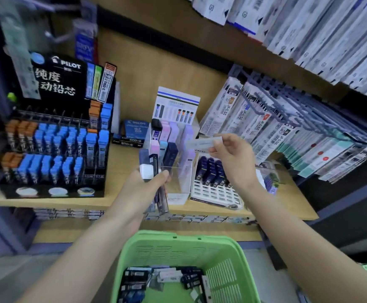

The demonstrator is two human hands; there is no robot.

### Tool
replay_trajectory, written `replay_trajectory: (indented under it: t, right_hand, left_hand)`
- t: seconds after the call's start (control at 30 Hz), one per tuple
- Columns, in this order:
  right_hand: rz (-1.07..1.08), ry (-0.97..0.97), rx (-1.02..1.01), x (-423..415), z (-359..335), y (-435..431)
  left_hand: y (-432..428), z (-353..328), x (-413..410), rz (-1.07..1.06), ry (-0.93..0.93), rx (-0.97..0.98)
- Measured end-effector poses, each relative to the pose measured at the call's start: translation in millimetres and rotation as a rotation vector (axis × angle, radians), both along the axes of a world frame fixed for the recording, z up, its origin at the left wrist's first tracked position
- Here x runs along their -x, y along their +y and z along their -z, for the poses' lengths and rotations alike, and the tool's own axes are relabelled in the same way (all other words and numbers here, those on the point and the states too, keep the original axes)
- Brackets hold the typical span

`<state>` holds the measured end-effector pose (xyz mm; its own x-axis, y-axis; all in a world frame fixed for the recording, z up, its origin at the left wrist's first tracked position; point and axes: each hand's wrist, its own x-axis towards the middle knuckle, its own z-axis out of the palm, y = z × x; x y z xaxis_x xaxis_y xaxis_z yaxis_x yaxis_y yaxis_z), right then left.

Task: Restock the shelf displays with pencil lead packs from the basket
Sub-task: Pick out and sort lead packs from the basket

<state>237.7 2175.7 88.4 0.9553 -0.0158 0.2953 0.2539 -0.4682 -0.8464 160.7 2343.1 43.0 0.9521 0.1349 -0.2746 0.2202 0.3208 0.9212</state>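
A pale wooden shelf (125, 162) in a stationery shop fills the view, crowded with lead and refill displays. At its left stands a black display stand (58, 84) with rows of blue-capped and orange-capped lead tubes in wire racks. In the middle is a clear plastic display box (178, 180), with pastel pink, lilac and dark lead cases standing upright in its compartments and a printed card rising behind them. Just to its right lies a white grid tray (213, 191) with a few dark blue packs (211, 169) at its back end. Further right, long refill packets (265, 127) hang in rows on hooks, and more white packets (309, 29) hang from the level above.

Below the shelf edge, a green basket (167, 237) sits at the bottom of the view, holding a loose heap of pencil lead packs (162, 278), mostly dark with a few white ones.

The left hand (143, 189) is raised in front of the clear box, fingers and thumb curled round a bundle of packs (160, 200), one of them white-capped at the top. The right hand (232, 158) is held above the white tray, pinching a single pale pack (202, 142) by one end between thumb and fingertips; the pack points left, level, toward the box's upper right compartments without touching them.
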Motion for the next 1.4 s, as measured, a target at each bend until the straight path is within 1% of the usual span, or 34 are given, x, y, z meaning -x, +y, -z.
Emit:
replay_trajectory:
  t: [0.13,0.2,0.33,0.53,0.63,0.7,0.83,0.97,1.03,1.07,1.13,1.2,1.23,1.3,1.4]
  right_hand:
    - [0.069,-0.079,0.14,-29.8,-0.3,13.7]
    - [0.069,-0.113,0.197,-42.4,-0.2,19.2]
    - [0.026,-0.151,0.36,-64.3,4.1,28.5]
    - [-0.081,-0.145,0.61,-90.4,13.9,37.6]
    - [-0.09,-0.154,0.727,-100.7,19.7,40.0]
    - [-0.08,-0.158,0.766,-106.7,23.8,42.3]
    - [-0.049,-0.219,0.77,-109.7,26.9,48.5]
    - [-0.01,-0.276,0.852,-111.8,28.1,48.5]
    - [0.009,-0.286,0.839,-109.7,29.7,45.1]
    - [0.013,-0.291,0.799,-105.6,29.6,43.5]
    - [-0.001,-0.299,0.655,-89.2,26.5,42.0]
    - [-0.034,-0.253,0.484,-65.0,20.1,41.8]
    - [-0.06,-0.193,0.402,-51.7,17.4,41.7]
    - [-0.142,-0.006,0.255,-24.7,14.7,40.9]
    - [-0.301,0.328,0.138,9.0,14.4,39.1]
  left_hand:
    - [9.9,-3.9,-5.5,0.012,0.001,0.013]
    - [13.2,-6.2,-7.3,0.005,-0.009,0.034]
    - [17.1,-7.6,-12.5,0.0,0.003,0.036]
    - [18.3,-9.7,-18.8,-0.018,0.03,0.042]
    - [17.6,-11.7,-21.1,-0.024,0.035,0.059]
    - [16.9,-13.5,-22.5,-0.023,0.036,0.075]
    - [15.5,-14.5,-26.5,-0.031,0.032,0.101]
    - [13.2,-16.8,-28.5,-0.038,0.033,0.157]
    - [11.9,-18.0,-28.9,-0.046,0.03,0.182]
    - [11.1,-18.4,-28.9,-0.051,0.027,0.184]
    - [9.1,-18.5,-29.0,-0.062,0.016,0.187]
    - [6.4,-17.6,-29.2,-0.085,0.0,0.191]
    - [4.9,-17.4,-29.3,-0.107,-0.007,0.198]
    - [1.8,-17.0,-29.6,-0.165,-0.018,0.206]
    - [-3.1,-17.5,-30.0,-0.221,-0.038,0.191]
